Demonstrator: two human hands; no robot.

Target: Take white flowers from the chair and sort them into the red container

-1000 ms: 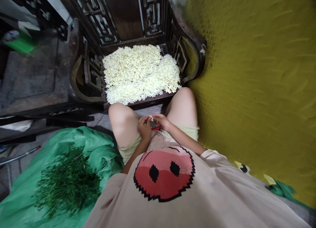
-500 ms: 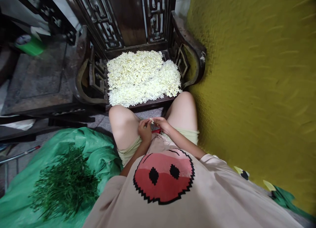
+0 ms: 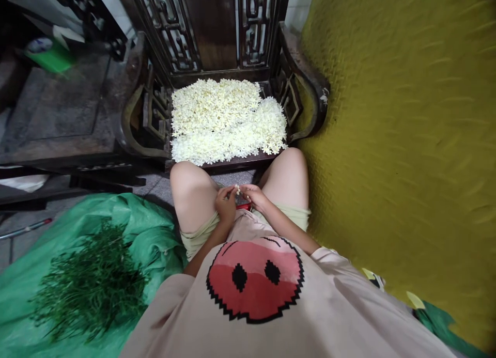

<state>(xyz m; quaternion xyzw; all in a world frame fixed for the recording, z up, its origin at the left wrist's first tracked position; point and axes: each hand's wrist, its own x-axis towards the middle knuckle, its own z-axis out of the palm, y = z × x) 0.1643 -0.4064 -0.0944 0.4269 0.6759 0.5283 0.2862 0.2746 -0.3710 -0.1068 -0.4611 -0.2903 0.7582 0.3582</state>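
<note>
Over my lap, my left hand (image 3: 225, 203) pinches a small white flower (image 3: 237, 190) between thumb and fingertips. My right hand (image 3: 254, 197) comes in close from the other side, its fingers pressed together beside the flower. What those right fingertips hold is too small to make out. Just below the hands a red thing (image 3: 244, 206) shows in part; my hands and shirt hide the rest. Beyond my knees a thick layer of white flowers (image 3: 225, 120) covers the seat of a dark carved wooden chair (image 3: 217, 37).
On my left, a bunch of thin green stems (image 3: 93, 285) lies on a green plastic sheet (image 3: 155, 218). A dark wooden table (image 3: 65, 105) carries a green container (image 3: 50, 56). A yellow textured surface (image 3: 399, 141) rises close on my right.
The view has shifted slightly. Both hands stay together over my lap with the white flower between them, and the fingers have moved only a little.
</note>
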